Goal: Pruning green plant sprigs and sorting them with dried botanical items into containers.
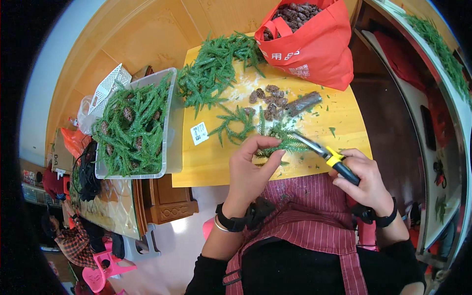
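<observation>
My left hand is curled at the table's near edge, its thumb and forefinger around an artificial green fir sprig. The exact grip is partly hidden. My right hand is wrapped round pruning snips with yellow and black handles. Their silver jaws point up and left, reaching over the sprig. Just beyond lie several brown pine cones and a dark brown, tube-shaped bundle. A ring-shaped green sprig rests left of them, near a white printed label.
A yellow table carries a heap of greenery and a red bag filled with pine cones. Left stands a clear plastic bin of fir sprigs and cones. A shelf unit borders the right; a person sits far left.
</observation>
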The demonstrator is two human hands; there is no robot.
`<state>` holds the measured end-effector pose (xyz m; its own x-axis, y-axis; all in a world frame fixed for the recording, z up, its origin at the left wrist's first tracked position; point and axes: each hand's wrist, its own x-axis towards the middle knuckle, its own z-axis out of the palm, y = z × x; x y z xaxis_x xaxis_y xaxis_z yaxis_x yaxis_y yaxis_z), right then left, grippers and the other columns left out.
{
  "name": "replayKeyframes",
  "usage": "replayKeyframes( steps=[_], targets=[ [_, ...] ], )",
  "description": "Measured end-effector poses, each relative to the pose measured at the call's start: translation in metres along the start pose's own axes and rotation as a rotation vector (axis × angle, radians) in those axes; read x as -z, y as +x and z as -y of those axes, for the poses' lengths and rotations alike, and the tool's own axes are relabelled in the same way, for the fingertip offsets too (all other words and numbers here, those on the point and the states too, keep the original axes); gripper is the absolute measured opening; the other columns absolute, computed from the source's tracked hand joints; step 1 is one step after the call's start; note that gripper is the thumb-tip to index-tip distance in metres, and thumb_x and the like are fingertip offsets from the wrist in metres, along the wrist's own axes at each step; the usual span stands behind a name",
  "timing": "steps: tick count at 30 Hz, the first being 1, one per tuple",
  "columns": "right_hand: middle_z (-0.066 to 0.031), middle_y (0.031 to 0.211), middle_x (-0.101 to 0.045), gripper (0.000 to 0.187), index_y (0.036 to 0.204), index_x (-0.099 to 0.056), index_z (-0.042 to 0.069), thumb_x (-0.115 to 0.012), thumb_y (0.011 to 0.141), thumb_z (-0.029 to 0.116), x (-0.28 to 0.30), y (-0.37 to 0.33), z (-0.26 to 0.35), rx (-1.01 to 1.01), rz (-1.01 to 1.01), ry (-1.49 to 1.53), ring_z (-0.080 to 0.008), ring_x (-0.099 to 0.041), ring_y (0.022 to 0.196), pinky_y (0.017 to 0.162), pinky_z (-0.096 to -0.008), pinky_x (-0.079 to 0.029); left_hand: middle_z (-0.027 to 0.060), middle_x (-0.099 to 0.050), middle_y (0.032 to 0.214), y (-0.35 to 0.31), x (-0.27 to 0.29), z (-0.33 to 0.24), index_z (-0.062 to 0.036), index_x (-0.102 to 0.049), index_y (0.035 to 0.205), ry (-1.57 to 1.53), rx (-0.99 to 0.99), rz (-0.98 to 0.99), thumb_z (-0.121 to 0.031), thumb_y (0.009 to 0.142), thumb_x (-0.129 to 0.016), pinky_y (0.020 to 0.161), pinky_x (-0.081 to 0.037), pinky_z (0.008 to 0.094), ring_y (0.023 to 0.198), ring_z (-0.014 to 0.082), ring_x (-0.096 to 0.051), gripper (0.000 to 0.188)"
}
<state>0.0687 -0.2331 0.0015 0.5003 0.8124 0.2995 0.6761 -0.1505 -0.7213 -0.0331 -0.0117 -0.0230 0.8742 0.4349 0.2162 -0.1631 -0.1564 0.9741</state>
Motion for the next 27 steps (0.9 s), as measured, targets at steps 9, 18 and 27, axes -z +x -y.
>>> replayKeyframes(
  steps=[9, 18, 27],
  targets=[
    [-0.0115, 0.061, -0.050, 0.021, 0.075, -0.057, 0.000, -0.069, 0.070, 0.017, -0.006, 0.000, 0.001, -0.002, 0.018, -0.126, -0.0296, -0.053, 0.064, 0.084, -0.0395, -0.043, 0.0031, -0.058, 0.090, 0.004, 0.004, 0.008, 0.0012, -0.058, 0.093, 0.168, -0.090, 0.005, 0.001, 0.078, -0.059, 0.076, -0.039, 0.0207, 0.086, 0.0093, -0.052, 0.015],
    [-0.0130, 0.065, -0.051, 0.027, 0.072, -0.054, 0.000, -0.071, 0.069, 0.020, -0.015, 0.005, 0.000, 0.030, -0.015, -0.222, -0.0320, -0.054, 0.071, 0.079, -0.0390, -0.045, 0.0035, -0.057, 0.090, 0.002, 0.003, 0.007, 0.0009, -0.058, 0.093, 0.062, 0.007, 0.062, 0.000, 0.077, -0.062, 0.076, -0.039, 0.0207, 0.084, 0.0093, -0.051, 0.016],
    [-0.0138, 0.071, -0.055, 0.025, 0.075, -0.056, 0.000, -0.069, 0.072, 0.020, -0.012, 0.001, -0.005, -0.167, 0.148, 0.004, -0.0326, -0.055, 0.078, 0.074, -0.0377, -0.044, 0.0035, -0.059, 0.089, 0.003, 0.004, 0.007, -0.0013, -0.059, 0.090, 0.210, 0.007, 0.048, -0.003, 0.075, -0.064, 0.091, -0.035, 0.0278, 0.085, 0.0116, -0.054, 0.016]
  ],
)
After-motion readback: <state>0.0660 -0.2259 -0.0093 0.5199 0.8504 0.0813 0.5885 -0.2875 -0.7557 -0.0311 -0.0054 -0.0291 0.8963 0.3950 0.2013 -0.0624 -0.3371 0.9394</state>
